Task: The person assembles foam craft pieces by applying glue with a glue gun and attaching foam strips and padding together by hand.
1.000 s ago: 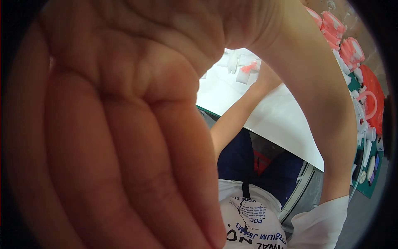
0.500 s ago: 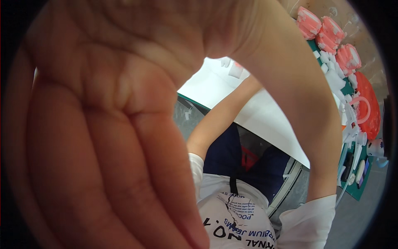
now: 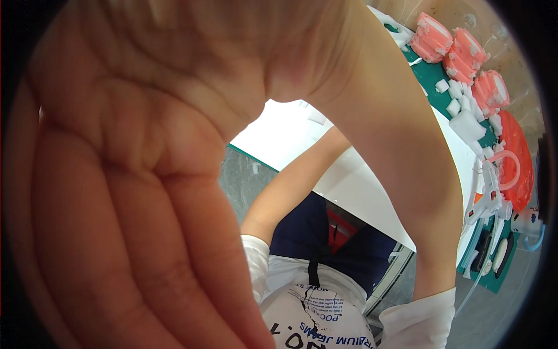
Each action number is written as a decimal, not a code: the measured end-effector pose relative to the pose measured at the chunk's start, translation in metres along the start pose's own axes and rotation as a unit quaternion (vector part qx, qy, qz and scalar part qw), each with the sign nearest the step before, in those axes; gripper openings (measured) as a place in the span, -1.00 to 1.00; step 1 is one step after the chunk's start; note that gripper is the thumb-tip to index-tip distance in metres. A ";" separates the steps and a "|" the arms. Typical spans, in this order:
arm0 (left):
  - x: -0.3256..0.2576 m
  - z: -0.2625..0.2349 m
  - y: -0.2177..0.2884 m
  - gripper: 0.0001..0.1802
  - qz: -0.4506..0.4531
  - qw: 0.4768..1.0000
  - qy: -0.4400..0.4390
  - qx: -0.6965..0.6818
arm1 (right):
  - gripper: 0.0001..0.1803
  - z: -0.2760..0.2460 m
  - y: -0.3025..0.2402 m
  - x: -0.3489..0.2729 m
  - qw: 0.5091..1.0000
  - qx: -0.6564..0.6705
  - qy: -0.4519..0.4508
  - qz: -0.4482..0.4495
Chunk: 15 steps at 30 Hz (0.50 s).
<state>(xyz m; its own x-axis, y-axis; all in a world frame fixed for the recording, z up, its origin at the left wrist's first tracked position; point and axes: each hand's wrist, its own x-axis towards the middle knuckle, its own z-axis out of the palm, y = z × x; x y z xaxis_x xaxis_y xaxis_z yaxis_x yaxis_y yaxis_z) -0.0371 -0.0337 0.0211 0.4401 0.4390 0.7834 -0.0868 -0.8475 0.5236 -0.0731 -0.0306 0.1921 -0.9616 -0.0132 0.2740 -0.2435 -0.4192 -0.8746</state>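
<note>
In the head view, the right hand [image 3: 139,157] fills the left half close to the lens, palm toward it, fingers extended side by side and pointing down the picture. Nothing shows in the palm; the thumb is not clearly visible (nor are most fingertips, cut off or dim). The left forearm [image 3: 296,180] slants up and rightward over the white worktop [image 3: 354,180] and passes behind the right forearm [image 3: 401,134], which hides the left hand, so I cannot tell whether it grips anything.

The thing nearest the covered left hand is a pale block [image 3: 317,115], just left of where that forearm disappears. It lies beyond the right wrist as seen from the lens, so the left hand is probably the nearer one. The block is partly hidden, and its long axis cannot be told.

Off to the right, well apart from the right palm and outside the right forearm, a white glue gun [image 3: 490,192] lies with its body roughly up and down the picture. White foam pieces [image 3: 467,126] and coral-coloured bundles [image 3: 431,39] lie farther up that side.
</note>
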 end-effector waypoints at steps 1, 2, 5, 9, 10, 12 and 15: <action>0.001 -0.002 0.002 -0.62 0.000 1.000 -0.002 -0.001 | -0.08 -0.002 -0.001 -0.002 1.000 0.001 0.000 -0.001; 0.001 0.000 0.005 -0.63 -0.005 1.000 -0.009 -0.001 | -0.08 -0.004 0.001 -0.006 1.000 0.003 0.001 -0.003; -0.001 0.006 0.001 -0.64 0.001 1.000 -0.011 -0.028 | -0.08 -0.008 0.010 -0.020 1.000 0.011 0.010 -0.008; -0.001 0.005 0.002 -0.64 0.008 0.999 -0.018 -0.032 | -0.07 -0.004 0.011 -0.027 1.000 0.013 0.013 -0.011; 0.000 0.003 0.003 -0.64 0.010 0.999 -0.019 -0.034 | -0.07 -0.002 0.010 -0.027 1.000 0.012 0.013 -0.010; -0.002 0.008 0.006 -0.63 -0.006 1.000 -0.023 -0.007 | -0.07 0.001 0.014 -0.033 0.999 0.018 0.027 -0.010; -0.003 0.013 0.002 -0.62 -0.013 0.997 -0.004 -0.079 | -0.06 0.009 0.016 -0.037 0.999 0.024 0.042 -0.006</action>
<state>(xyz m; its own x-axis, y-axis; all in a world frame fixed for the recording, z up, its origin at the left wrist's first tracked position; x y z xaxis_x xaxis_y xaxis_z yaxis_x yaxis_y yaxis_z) -0.0266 -0.0408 0.0156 0.4509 0.4573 0.7665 -0.2144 -0.7781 0.5903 -0.0405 -0.0446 0.1718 -0.9663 0.0668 0.2485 -0.2507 -0.4614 -0.8510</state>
